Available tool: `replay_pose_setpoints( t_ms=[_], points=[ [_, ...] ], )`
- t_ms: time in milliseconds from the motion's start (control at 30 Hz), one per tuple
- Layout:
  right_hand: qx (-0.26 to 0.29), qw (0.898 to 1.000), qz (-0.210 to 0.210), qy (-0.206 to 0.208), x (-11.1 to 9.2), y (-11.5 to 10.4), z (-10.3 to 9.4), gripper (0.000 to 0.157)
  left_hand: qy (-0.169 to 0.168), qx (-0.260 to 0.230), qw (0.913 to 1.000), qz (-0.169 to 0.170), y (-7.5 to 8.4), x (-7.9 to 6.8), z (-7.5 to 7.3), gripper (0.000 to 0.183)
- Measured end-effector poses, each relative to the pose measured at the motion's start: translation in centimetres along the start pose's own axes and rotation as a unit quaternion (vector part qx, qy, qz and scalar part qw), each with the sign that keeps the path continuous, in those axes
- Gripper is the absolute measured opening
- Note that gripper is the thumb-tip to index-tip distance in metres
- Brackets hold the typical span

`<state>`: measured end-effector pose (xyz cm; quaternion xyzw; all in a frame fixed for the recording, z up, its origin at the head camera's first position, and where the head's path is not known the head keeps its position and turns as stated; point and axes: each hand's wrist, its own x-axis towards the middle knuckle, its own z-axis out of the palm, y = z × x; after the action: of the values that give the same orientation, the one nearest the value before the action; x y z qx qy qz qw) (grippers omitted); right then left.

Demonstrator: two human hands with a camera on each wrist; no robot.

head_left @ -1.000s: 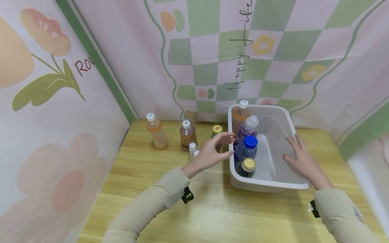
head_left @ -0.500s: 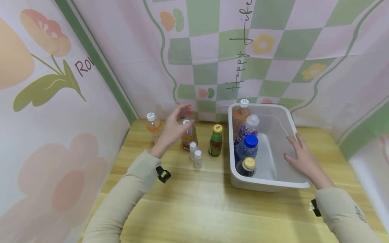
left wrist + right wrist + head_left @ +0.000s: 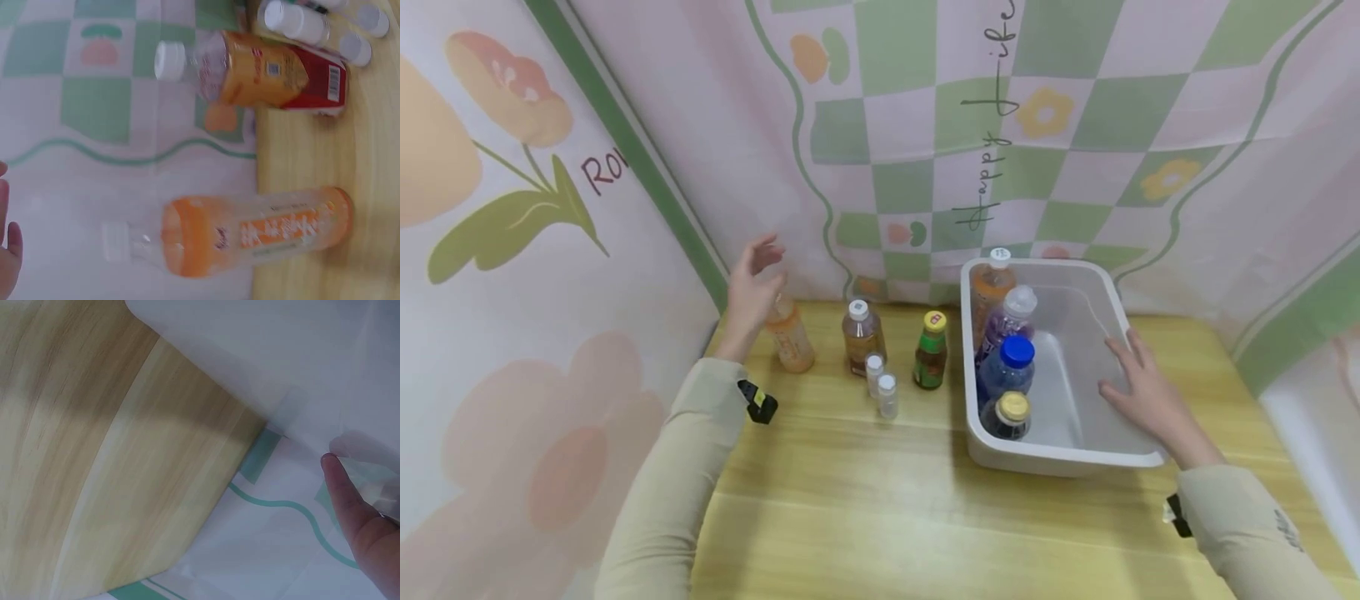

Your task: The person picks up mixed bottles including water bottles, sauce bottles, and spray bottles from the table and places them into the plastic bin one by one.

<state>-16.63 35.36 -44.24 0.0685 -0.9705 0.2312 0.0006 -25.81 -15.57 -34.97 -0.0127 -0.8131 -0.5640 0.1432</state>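
At the table's left, my left hand [image 3: 752,292] is held up with loosely bent fingers, overlapping the cap of an orange drink bottle [image 3: 792,342]. In the left wrist view a gap separates that bottle's white cap [image 3: 116,241] from the fingers [image 3: 12,240], and nothing is held. My right hand [image 3: 1150,400] lies with spread fingers along the right wall of a white plastic bin [image 3: 1067,454]. Lined up along the bin's left side stand another orange drink bottle [image 3: 992,292], a purple drink bottle [image 3: 1011,321], a blue-capped bottle [image 3: 1006,372] and a dark yellow-capped bottle [image 3: 1006,421].
Between the left hand and the bin stand a brown drink bottle [image 3: 863,340], two small clear white-capped vials [image 3: 888,400] and a small green-labelled bottle [image 3: 931,357] with a yellow cap. A patterned curtain [image 3: 902,183] hangs behind the wooden table [image 3: 880,508].
My left hand has moved left from the bin's left rim, past the brown drink bottle, to the orange drink bottle on the table. The right hand has stayed at the bin's right wall.
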Motion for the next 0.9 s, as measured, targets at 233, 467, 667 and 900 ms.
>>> replay_pose_setpoints(
  t_ms=[233,467,667,900],
  points=[
    [-0.003,1.000,0.002,0.001,0.0,0.1,0.1,0.071,0.029,0.004,0.9969,-0.073,-2.4,0.3,-0.8,0.056],
    [-0.002,1.000,-0.001,0.008,0.1,0.1,0.1,0.070,0.048,0.014,0.9933,-0.104,-4.2,0.5,-0.9,0.058],
    [0.000,1.000,-0.003,0.012,0.0,0.0,0.0,0.069,0.024,0.027,0.9892,-0.142,-5.1,0.7,-0.8,0.066],
    [0.002,1.000,-0.002,0.013,0.0,0.0,0.1,0.070,0.008,0.020,0.9882,-0.152,-5.9,0.6,-0.5,0.072]
  ],
)
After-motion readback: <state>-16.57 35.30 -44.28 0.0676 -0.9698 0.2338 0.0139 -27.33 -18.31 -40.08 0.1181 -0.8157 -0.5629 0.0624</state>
